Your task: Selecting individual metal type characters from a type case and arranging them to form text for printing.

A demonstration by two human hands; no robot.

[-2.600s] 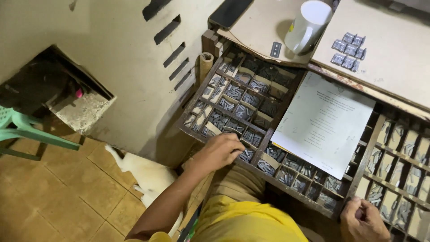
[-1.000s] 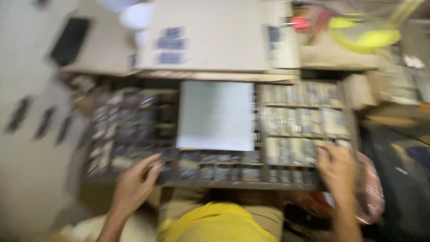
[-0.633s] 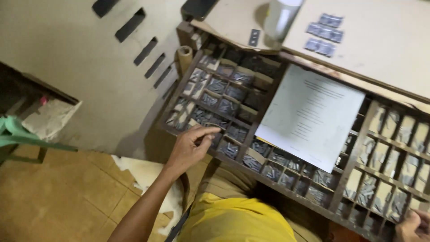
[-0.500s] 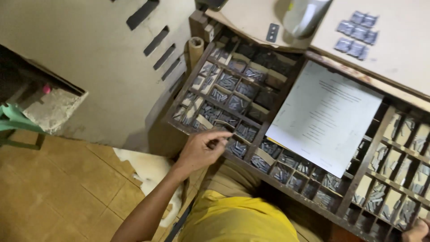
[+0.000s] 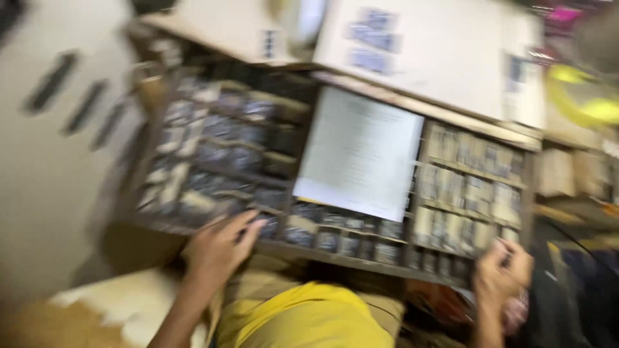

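The left hand (image 5: 219, 248) rests its fingers on the front edge of a wooden tray (image 5: 335, 258) of small compartments filled with grey metal pieces (image 5: 213, 151) (the frame is blurred, so whether it pinches one cannot be told). The right hand (image 5: 501, 270) curls loosely at the tray's right front corner, its hold equally unclear. A white sheet of paper (image 5: 360, 151) lies across the tray's middle.

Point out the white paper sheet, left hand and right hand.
white paper sheet (image 5: 361, 151), head view, centre of the page.
left hand (image 5: 216, 248), head view, back of hand.
right hand (image 5: 498, 274), head view, back of hand.
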